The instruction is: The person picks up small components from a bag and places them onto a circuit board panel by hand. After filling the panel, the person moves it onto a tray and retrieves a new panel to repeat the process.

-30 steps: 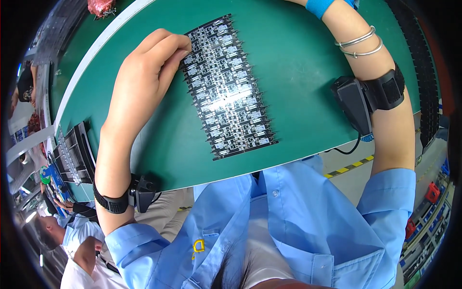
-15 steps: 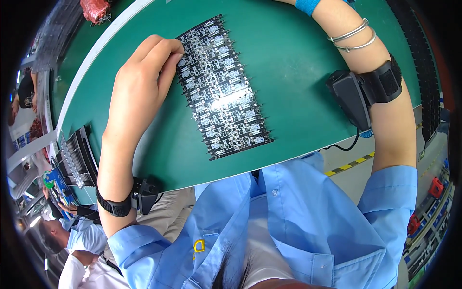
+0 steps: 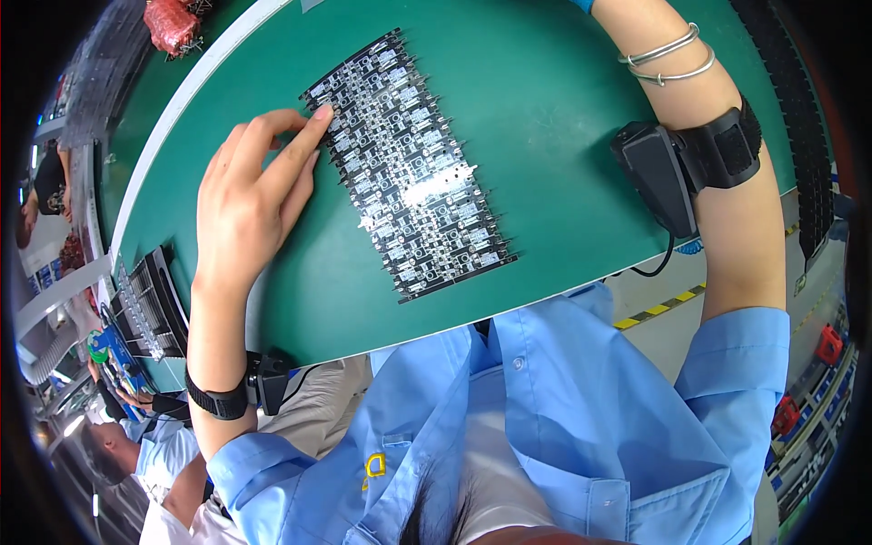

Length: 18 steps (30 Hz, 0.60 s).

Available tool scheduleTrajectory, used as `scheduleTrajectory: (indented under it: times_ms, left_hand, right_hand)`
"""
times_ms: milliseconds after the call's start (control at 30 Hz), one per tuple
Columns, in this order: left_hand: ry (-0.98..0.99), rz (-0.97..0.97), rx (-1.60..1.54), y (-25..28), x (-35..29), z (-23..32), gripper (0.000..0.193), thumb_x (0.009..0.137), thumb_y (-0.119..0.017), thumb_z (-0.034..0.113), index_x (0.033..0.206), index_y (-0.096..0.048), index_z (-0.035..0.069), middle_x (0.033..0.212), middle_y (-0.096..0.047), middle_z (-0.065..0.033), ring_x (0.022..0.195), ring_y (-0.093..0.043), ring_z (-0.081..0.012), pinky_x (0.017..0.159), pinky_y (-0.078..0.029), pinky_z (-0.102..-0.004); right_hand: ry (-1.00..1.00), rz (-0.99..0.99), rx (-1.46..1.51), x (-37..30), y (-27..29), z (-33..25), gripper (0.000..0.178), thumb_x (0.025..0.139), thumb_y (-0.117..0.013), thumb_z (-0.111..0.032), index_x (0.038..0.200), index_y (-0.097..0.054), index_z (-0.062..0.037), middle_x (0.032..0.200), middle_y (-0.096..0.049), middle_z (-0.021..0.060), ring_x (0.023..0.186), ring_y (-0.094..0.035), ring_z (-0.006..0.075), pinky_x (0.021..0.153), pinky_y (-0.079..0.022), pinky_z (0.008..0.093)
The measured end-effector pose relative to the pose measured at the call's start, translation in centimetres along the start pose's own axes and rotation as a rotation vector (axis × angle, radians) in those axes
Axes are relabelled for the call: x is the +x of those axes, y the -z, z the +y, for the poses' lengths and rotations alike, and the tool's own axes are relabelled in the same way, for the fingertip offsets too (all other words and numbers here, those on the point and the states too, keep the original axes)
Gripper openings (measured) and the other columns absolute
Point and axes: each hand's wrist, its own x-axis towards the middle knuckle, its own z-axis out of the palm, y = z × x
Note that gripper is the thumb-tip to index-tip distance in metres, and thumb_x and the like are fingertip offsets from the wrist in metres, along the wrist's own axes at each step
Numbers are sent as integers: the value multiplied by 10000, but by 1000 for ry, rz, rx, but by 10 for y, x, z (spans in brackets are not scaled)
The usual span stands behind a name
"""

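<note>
A panel of black-and-white printed circuit boards lies tilted on the green tabletop, a bright glare across its lower half. Thin pins or leads stick out along its long edges. My left hand is beside the panel's far left edge. Its index fingertip rests on or just above that edge, and the other fingers are loosely bent and apart, with nothing gripped between them. Of my right arm, the forearm reaches away over the table, with metal bangles and a black strapped device. The right hand itself is beyond the upper edge of the picture.
The green work table has a pale curved rim. Red-wrapped parts lie at the far left. A black rack stands by the table's left side, with a co-worker beyond. A dark belt runs along the right.
The panel's far end has swung a little left. My left hand has loosened its pinch and shifted left and nearer. My right forearm has moved farther away, taking the hand out of view.
</note>
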Motion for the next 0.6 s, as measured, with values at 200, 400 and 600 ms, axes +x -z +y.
scheduleTrajectory:
  times_ms: [200,400,600]
  left_hand:
    - [-12,-55,51,3,-3,3,475,761,-639,65,1230,-572,96,1005,-553,-66,848,-553,-230,754,-466,-324]
    - [-33,-57,10,13,-1,-3,421,783,-618,74,1203,-576,80,960,-575,-68,818,-559,-236,740,-468,-347]
    - [-108,-7,71,24,51,-25,292,793,-612,77,1084,-612,59,937,-592,-77,819,-567,-237,735,-470,-359]
  right_hand:
    - [3,-98,-54,2,1,-1,170,731,-643,-156,772,-703,-3,741,-662,176,668,-637,283,658,-507,361]
    - [40,84,22,-5,-3,5,170,707,-654,-163,713,-662,7,686,-644,166,611,-627,266,614,-505,343]
    - [98,201,105,-6,-9,19,155,706,-658,-144,713,-637,9,639,-627,143,585,-619,231,584,-499,312]
